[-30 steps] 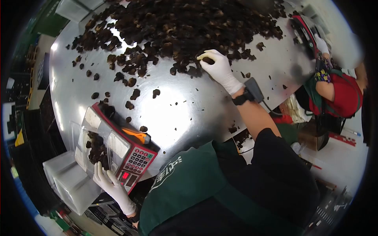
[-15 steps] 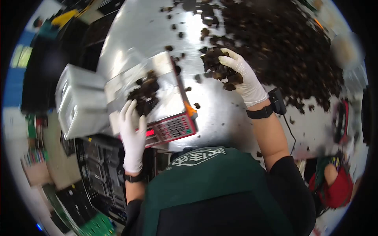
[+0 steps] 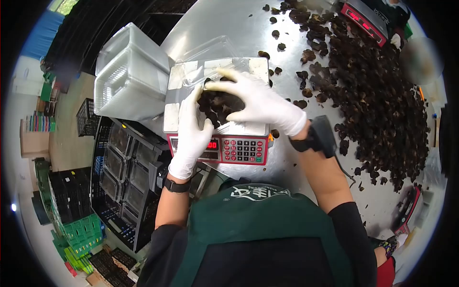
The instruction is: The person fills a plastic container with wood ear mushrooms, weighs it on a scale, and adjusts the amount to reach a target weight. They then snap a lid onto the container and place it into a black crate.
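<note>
As mushroom pile [image 3: 217, 106] on scale [image 3: 239, 149] is cupped | left hand [image 3: 191, 136]: fingers straight, unclenched | right hand [image 3: 258, 103]: fingers splayed, arched over.

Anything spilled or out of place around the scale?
Only strays: a few dark pieces lie loose on the steel table right of the scale, apart from the main pile, one by its front corner. Nothing looks damaged.

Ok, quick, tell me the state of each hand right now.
Left hand: open, fingers flat against the dark mushroom pile on the scale.
Right hand: open, spread over the same pile, no visible grip.
</note>
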`<state>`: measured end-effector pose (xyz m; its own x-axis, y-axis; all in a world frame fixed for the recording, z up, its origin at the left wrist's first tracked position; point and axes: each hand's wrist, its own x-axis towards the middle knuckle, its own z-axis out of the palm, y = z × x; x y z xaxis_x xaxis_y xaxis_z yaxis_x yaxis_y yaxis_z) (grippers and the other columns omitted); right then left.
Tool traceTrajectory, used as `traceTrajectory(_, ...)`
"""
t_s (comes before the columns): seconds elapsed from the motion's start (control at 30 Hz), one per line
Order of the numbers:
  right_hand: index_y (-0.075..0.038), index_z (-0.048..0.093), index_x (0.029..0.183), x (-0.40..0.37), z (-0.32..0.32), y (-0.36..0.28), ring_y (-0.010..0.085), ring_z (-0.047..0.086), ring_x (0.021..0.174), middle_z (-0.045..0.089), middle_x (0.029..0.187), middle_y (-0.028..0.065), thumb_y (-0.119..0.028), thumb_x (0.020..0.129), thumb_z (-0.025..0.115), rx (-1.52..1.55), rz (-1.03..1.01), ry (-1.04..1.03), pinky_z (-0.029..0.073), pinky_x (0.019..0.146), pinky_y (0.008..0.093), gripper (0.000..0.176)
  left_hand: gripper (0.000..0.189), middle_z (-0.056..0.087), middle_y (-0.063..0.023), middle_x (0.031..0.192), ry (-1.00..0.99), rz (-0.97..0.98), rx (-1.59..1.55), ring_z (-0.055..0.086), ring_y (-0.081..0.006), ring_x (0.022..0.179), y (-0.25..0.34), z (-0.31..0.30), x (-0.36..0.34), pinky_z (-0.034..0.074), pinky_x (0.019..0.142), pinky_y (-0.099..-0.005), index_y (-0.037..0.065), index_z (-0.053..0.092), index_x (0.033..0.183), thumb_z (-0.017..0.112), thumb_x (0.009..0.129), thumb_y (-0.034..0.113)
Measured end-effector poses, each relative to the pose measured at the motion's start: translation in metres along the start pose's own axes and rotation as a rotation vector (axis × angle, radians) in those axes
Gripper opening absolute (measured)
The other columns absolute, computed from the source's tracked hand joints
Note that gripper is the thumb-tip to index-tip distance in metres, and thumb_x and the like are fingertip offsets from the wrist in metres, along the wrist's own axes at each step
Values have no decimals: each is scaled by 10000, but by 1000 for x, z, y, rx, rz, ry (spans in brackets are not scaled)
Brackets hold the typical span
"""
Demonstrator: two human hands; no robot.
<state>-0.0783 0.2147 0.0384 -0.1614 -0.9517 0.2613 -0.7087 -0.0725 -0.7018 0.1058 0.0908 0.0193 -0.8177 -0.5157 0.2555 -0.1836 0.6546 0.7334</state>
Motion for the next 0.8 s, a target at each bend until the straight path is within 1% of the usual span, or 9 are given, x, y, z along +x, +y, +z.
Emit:
traceTrajectory(0.17,-153,516,1406,-13,-2,16,326,547,1235,494,1417,169,-192,771,729,155,25,255,450,1057,400,671,712,517,-203,1340,27,17,-110,479,-332,1312,-4,-3,18,376,1110,-404,3,412,1442,548,750,-99)
traceTrajectory(0.3,-135,552,1376,-33,-13,11,221,625,1089,603,1276,115,-161,821,704,251,229,287,496,974,349,576,637,555,-132,1344,-8,223,268,503,-327,1269,-2,-9,47,364,1095,-415,126,554,1359,594,759,-85)
traceTrajectory(0.33,-99,609,1309,-39,-12,10,163,646,972,657,1149,93,-113,844,686,246,183,363,513,902,305,471,591,588,-89,1305,-7,269,398,515,-317,1241,-2,-6,53,352,1086,-427,168,607,1293,639,751,-63)
traceTrajectory(0.43,-59,643,1247,-66,-14,8,155,647,935,671,1115,87,-56,852,666,300,276,396,518,871,287,396,508,617,-82,1256,-127,439,512,532,-311,1215,-8,-2,67,350,1081,-449,141,633,1216,674,739,-31)
traceTrajectory(0.57,2,641,1223,-107,-16,0,118,630,926,693,1093,72,-18,870,610,359,409,435,497,887,263,355,313,670,-88,1069,3,366,424,585,-306,1112,-8,-8,75,391,1045,-416,83,655,1060,714,761,9)
traceTrajectory(0.6,14,642,1214,-116,-15,-1,121,630,939,695,1088,78,-19,881,603,355,409,454,500,881,268,337,273,672,-108,965,70,305,266,616,-315,1021,-3,-11,76,451,970,-396,70,661,1026,725,767,14)
traceTrajectory(0.63,-7,649,1218,-122,-13,-2,109,626,920,698,1083,67,-36,890,606,402,431,474,505,852,259,333,266,677,-94,910,102,197,110,650,-239,923,2,-10,72,493,874,-350,49,663,1044,733,790,14)
traceTrajectory(0.7,-47,662,1227,-135,-9,-6,87,618,881,704,1072,46,-69,907,611,493,481,516,514,793,240,325,241,686,-43,936,-31,-28,-203,641,-131,892,25,-13,60,506,824,-282,12,663,1073,727,841,15)
traceTrajectory(0.8,-25,600,1299,-137,-12,-30,80,605,903,689,1095,52,-44,890,626,570,480,487,499,822,234,410,205,690,-30,972,-213,-211,-586,632,-87,888,60,-3,37,510,838,-233,-14,663,1096,691,894,6)
